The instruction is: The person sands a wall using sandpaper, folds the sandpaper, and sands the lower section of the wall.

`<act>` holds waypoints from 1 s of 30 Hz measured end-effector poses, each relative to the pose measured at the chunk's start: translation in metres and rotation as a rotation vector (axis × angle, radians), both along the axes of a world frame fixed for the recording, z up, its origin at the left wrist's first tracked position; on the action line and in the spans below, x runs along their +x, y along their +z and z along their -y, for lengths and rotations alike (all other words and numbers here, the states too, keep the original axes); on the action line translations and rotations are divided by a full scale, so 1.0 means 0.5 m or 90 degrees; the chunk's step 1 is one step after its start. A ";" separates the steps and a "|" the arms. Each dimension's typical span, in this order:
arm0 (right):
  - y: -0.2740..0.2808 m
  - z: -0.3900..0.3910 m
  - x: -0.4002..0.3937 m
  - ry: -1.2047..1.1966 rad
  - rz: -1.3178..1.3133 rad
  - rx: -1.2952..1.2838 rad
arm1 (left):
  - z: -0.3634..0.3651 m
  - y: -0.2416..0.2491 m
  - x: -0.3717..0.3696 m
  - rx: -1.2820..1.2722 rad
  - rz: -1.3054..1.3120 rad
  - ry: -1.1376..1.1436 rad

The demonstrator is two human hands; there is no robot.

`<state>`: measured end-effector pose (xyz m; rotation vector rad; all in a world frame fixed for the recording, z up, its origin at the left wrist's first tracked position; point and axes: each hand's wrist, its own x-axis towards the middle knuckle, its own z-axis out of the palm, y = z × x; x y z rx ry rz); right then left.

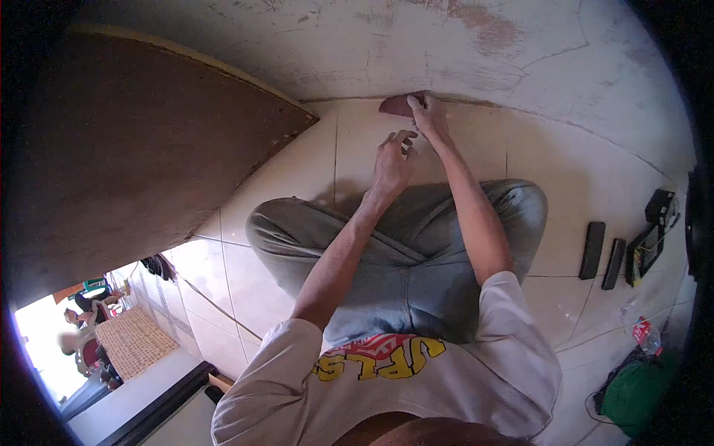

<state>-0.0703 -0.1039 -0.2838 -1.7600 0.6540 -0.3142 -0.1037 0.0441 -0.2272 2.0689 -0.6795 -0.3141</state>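
Near the foot of the wall, my right hand [430, 119] grips a dark reddish-brown sheet [398, 105] with a curved edge, which looks like sandpaper. The sheet lies where the tiled floor meets the worn wall [461, 52]. My left hand [396, 160] is a little nearer to me and to the left, above the tiles, with its fingers loosely curled and apart. It does not touch the sheet, and nothing shows in it.
A brown wooden panel [149, 141] stands at the left. On the right floor lie two dark oblong objects [592, 250], a black device [645, 253], a clear plastic item [648, 336] and a green bag [632, 398]. People [88, 349] are at the far lower left.
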 end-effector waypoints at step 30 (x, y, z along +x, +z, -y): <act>-0.048 0.006 0.013 -0.013 -0.024 -0.055 | 0.006 0.004 -0.003 0.004 -0.018 0.018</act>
